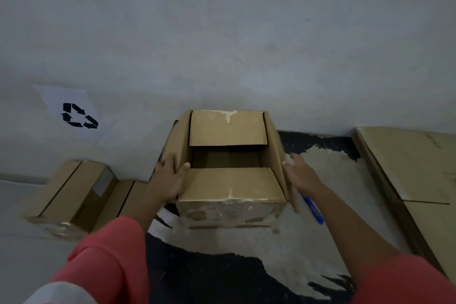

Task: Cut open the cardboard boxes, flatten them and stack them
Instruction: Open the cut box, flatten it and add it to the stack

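Note:
An opened cardboard box stands on the floor in front of me, its top flaps spread and its inside in shadow. My left hand presses flat against the box's left flap, thumb over the flap's edge. My right hand lies against the right flap with its fingers straight. A blue cutter lies on the floor just right of the box, under my right forearm.
Two taped, closed boxes sit on the floor at the left. Flattened cardboard is stacked at the right against the wall. A paper with a recycling symbol hangs on the grey wall. The floor's dark covering is worn and patchy.

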